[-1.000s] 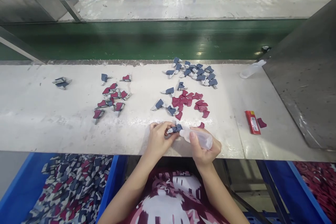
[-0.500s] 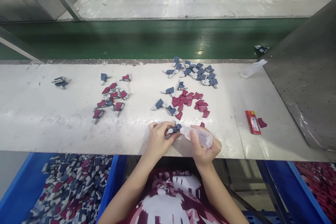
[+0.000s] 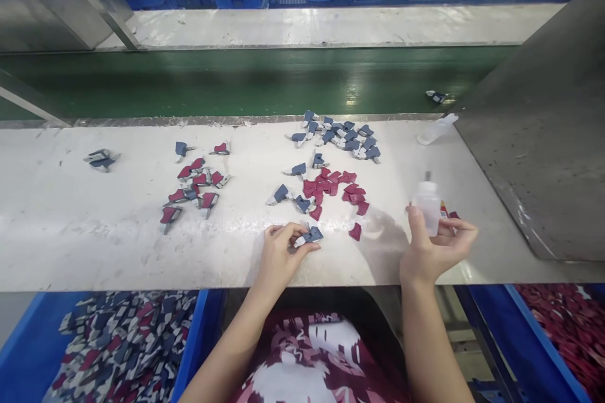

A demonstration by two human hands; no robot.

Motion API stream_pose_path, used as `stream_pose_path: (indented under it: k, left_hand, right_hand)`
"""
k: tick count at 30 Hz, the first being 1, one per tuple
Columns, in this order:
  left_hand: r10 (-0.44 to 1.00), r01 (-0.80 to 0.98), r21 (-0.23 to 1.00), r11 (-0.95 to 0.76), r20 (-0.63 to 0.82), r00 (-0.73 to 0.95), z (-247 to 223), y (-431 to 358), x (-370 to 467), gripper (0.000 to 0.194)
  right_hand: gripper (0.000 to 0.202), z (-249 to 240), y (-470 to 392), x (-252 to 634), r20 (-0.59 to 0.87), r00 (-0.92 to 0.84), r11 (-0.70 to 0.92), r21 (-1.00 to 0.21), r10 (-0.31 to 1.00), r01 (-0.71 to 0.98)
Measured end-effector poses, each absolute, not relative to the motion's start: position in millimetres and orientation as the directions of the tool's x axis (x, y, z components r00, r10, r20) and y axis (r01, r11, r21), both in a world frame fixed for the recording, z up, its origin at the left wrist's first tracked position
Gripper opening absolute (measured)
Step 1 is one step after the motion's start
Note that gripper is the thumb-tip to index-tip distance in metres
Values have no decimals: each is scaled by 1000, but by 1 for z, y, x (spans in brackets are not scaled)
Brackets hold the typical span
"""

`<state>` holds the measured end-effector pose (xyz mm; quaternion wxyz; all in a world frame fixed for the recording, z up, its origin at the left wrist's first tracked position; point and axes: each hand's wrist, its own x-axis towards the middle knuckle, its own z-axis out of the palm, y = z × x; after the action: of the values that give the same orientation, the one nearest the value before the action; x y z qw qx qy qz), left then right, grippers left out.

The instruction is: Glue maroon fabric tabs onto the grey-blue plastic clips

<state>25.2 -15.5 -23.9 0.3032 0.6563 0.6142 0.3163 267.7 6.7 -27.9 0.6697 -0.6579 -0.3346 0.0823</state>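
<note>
Between the thumb and fingers of my left hand (image 3: 280, 257) is a small blue-and-grey plastic part (image 3: 312, 235), held at the table's near side. My right hand (image 3: 435, 245), off to the right, grips a translucent squeeze bottle (image 3: 428, 204) that stands upright with its thin tip upward. A single red plastic piece (image 3: 355, 232) lies between the two hands. Beyond it is a loose pile of red pieces (image 3: 326, 186), and farther back a cluster of blue-and-grey parts (image 3: 350, 137). Behind the right hand, a red and yellow box (image 3: 443, 209) is mostly hidden.
Left of centre lie several parts with red pieces on them (image 3: 201, 180). A second clear bottle (image 3: 437, 130) rests near the metal panel (image 3: 534, 138). A green belt (image 3: 265, 82) runs behind the table. Blue bins (image 3: 203, 321) of parts stand below on both sides.
My right hand has carried the bottle away from the blue-and-grey part to the right and turned it tip up. My left hand keeps its hold. The camera view has shifted slightly.
</note>
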Motion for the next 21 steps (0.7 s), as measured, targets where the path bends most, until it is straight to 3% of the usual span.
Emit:
stream_pose_path:
  k: [4,8,10,12,15,16,18,21]
  left_hand:
    - [998,596,801,-57,47,31,-24,-15,25,19]
    - [1000,569,822,-25,23,12,-22,-15,25,19]
    - [1000,542,840,2,3,-8,-21,-15,25,18]
    - [999,502,864,32,-20,-29,-21,-16,24,17]
    - [997,440,895,73,-55,-55,-22,-17,24,17]
    - [996,426,901,82,-63,-60,-22,-17,23,18]
    - [996,404,910,90,-70,-63,-22,-17,22,18]
    - [996,364,927,88,-69,-64,-24,-17,21,17]
  right_hand:
    - [59,-30,20,289,356,763,145,-932,539,333]
    - [69,-34,26,292,199,728,-32,-956,656,291]
    - [75,-32,24,289,200,728,-80,-940,656,331]
    - [75,-28,19,282,382,732,-23,-879,564,477]
    - [58,-20,16,269,729,581,104,-651,362,752]
    - [48,-17,18,264,785,486,141,-570,385,809]
    - [28,-13,28,252,775,249,246,-459,581,854]
    - [18,-13,52,235,552,-42,324,-425,833,845]
